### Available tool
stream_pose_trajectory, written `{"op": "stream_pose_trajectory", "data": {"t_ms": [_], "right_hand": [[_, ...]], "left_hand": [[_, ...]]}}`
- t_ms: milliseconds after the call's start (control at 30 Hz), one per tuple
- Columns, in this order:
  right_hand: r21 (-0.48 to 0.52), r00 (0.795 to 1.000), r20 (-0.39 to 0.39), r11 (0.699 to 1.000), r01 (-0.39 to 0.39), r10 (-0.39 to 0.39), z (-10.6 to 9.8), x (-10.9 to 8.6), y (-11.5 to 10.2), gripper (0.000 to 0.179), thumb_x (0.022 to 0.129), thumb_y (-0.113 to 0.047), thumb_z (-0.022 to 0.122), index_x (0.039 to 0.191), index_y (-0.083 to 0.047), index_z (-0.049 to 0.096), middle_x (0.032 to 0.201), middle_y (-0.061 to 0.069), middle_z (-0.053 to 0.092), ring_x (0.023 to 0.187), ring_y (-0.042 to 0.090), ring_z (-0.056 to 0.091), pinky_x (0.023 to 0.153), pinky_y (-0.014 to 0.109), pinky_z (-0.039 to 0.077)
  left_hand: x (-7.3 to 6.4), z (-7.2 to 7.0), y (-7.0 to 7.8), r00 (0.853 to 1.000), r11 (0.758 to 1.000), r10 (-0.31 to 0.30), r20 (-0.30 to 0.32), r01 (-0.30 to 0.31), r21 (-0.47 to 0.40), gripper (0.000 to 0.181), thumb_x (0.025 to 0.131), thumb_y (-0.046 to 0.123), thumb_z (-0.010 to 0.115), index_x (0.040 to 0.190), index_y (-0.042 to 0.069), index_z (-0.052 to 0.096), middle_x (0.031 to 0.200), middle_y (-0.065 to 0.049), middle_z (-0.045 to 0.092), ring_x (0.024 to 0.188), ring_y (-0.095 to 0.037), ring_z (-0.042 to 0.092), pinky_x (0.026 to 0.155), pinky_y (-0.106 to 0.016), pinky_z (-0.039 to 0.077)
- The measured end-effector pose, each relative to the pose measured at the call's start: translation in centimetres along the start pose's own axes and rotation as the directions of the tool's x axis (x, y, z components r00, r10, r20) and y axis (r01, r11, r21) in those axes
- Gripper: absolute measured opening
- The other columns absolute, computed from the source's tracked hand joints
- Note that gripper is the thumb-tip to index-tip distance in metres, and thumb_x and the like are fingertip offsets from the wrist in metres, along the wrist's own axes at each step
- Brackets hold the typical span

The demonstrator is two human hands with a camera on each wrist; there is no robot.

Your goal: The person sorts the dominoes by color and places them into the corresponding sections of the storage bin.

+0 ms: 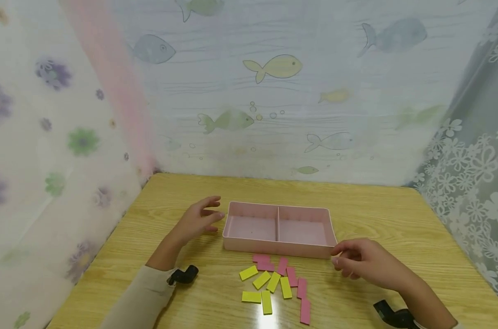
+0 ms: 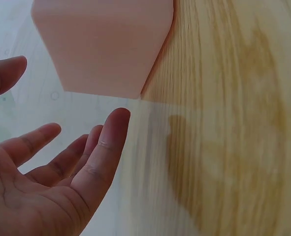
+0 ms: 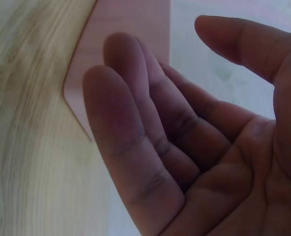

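Observation:
A pink box (image 1: 278, 247) with two compartments stands on the wooden table, and both compartments hold nothing. To its left, my left hand (image 1: 197, 220) has loosely spread fingers and holds nothing. In the left wrist view a gap separates these fingers (image 2: 114, 132) from the end wall of the box (image 2: 103, 54). Close to the front right corner is my right hand (image 1: 366, 261), fingers loosely bent, nothing in its palm. Whether it touches the box I cannot tell. In front of the box lie several yellow tiles (image 1: 251, 297) and several pink tiles (image 1: 305, 311).
The wooden table (image 1: 183, 301) reaches back to a fish-patterned curtain (image 1: 232, 151). A flowered curtain (image 1: 80, 192) hangs along the left and a lace-patterned one (image 1: 471, 183) along the right. Black wrist devices (image 1: 184, 275) sit on both wrists.

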State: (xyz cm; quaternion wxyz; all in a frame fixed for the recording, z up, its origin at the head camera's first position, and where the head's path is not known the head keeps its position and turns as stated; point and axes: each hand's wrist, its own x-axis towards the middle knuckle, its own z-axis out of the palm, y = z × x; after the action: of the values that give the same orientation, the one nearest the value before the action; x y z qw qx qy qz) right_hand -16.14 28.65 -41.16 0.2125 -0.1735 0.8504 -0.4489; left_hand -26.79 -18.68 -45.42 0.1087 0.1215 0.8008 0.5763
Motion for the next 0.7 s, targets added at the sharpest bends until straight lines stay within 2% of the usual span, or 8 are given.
{"op": "stream_pose_trajectory", "data": {"t_ms": [233, 467, 700], "right_hand": [[0.092, 0.996, 0.085, 0.995, -0.028, 0.020, 1.1, 0.8, 0.8, 0.040, 0.103, -0.024, 0.065, 0.128, 0.007, 0.066, 0.100, 0.015, 0.078, 0.084, 0.031, 0.076, 0.069, 0.036, 0.064], [0.110, 0.996, 0.090, 0.994, -0.027, 0.017, 2.5, 1.8, 1.8, 0.035, 0.100, -0.020, 0.069, 0.122, 0.007, 0.068, 0.094, 0.013, 0.078, 0.076, 0.026, 0.074, 0.062, 0.035, 0.062], [0.113, 0.997, 0.073, 0.993, -0.045, 0.037, 3.8, 2.4, 1.4, 0.036, 0.097, -0.021, 0.073, 0.117, 0.008, 0.070, 0.088, 0.012, 0.077, 0.073, 0.026, 0.075, 0.061, 0.036, 0.063]], "left_hand": [[0.0, 0.2, -0.2, 0.999, 0.998, 0.002, 0.054, 0.002, -0.060, 0.072, 0.101, 0.032, 0.070, 0.161, 0.011, 0.037, 0.160, -0.021, 0.039, 0.142, -0.043, 0.048, 0.090, -0.047, 0.062], [0.1, 0.3, -0.6, 0.996, 0.997, 0.003, 0.089, 0.004, -0.083, 0.069, 0.101, 0.026, 0.070, 0.160, 0.010, 0.038, 0.157, -0.020, 0.043, 0.142, -0.043, 0.048, 0.088, -0.046, 0.063], [0.0, 0.4, -0.7, 0.992, 0.993, -0.019, 0.121, 0.033, -0.111, 0.065, 0.100, 0.028, 0.071, 0.157, 0.013, 0.044, 0.154, -0.017, 0.048, 0.137, -0.039, 0.053, 0.089, -0.046, 0.062]]}}
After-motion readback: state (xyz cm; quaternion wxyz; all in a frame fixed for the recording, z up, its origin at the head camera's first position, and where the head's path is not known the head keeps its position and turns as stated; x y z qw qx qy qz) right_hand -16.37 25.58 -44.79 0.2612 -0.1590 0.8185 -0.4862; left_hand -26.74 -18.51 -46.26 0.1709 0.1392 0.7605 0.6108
